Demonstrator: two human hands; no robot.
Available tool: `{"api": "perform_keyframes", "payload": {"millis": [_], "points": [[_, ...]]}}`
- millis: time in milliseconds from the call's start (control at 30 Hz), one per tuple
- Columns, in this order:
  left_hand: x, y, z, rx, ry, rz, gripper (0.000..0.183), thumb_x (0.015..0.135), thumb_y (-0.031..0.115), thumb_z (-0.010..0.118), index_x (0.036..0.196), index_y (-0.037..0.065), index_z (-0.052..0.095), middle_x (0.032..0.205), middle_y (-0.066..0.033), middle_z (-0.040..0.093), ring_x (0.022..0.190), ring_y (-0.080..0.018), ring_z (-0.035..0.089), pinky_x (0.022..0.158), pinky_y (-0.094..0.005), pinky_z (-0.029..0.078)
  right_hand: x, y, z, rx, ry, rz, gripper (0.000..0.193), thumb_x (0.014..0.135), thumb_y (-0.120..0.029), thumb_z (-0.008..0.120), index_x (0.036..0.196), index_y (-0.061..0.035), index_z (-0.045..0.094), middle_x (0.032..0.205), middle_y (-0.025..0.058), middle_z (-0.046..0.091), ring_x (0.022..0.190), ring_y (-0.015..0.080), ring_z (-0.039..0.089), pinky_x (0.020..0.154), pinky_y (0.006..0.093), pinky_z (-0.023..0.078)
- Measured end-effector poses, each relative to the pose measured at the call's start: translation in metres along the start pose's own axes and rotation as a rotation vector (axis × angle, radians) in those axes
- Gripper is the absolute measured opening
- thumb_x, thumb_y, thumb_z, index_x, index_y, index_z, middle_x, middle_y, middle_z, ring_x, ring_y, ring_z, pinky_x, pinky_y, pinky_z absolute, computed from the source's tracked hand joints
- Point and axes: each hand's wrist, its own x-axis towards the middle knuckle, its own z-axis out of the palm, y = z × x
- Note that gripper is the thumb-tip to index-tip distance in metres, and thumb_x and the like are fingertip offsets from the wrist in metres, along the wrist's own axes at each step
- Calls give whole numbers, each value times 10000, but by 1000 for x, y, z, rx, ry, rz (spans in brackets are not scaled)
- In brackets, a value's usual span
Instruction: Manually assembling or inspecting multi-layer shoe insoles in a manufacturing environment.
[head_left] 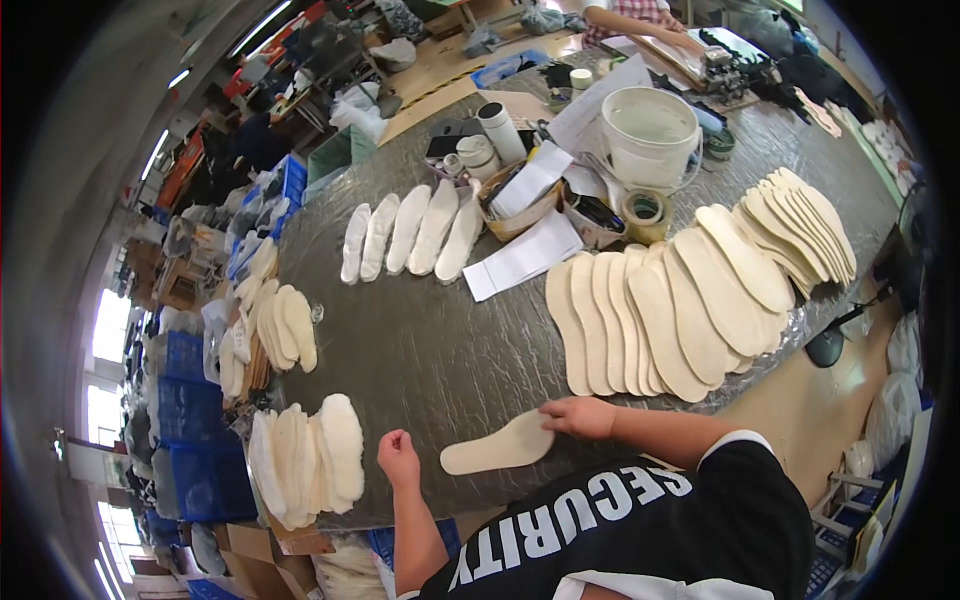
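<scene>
My right hand (580, 417) pinches one end of a cream insole (497, 447), which lies nearly level just over or on the dark table by my body; I cannot tell if it touches. To its left, my left hand (399, 458) is raised with its fingers curled in, and nothing shows in them. A fanned row of cream insoles (650, 320) spreads across the table on the right, running up to another overlapping bunch (800, 225). Fluffy insoles (305, 460) are stacked at the left edge, near my left hand.
Several white insoles (410, 230) lie in a row farther back. Behind the fanned row stand a white bucket (650, 140), tape rolls (646, 210), papers (525, 260) and a white bottle (501, 132). More insoles (285, 325) rest at the left edge. Across the table, another person's hand (680, 40) works.
</scene>
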Motion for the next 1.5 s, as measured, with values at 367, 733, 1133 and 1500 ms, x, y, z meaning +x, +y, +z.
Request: {"api": "perform_keyframes", "payload": {"millis": [367,733,1133,1500], "points": [[178,79,214,-606,-327,-472,127,875,98,572,866,-20,618,757,-90,643,592,-156,604,465,-265,466,-6,-15,21,213,188,413,403,730,30,538,1128,-32,556,1304,229,462,1085,407,550,901,396,493],[199,54,208,-1107,-316,-873,49,824,24,610,853,26,572,720,-43,571,588,-139,542,470,-267,403,8,-26,28,442,388,824,401,729,18,618,1126,-11,566,1130,150,556,849,243,607,745,314,509],[-22,-66,-9,-969,-380,-1108,219,810,-56,534,1025,-54,575,870,-135,650,708,-216,638,660,-345,555,16,-38,-10,870,171,707,196,731,109,540,821,-61,580,986,67,610,989,183,571,894,297,433],[-73,20,-26,-268,-407,-374,530,737,124,748,1198,19,507,1148,-140,560,1015,-225,567,863,-367,466,46,-55,-16,1257,172,597,168,821,95,488,833,-67,526,1048,49,576,995,136,554,902,282,432]]}}
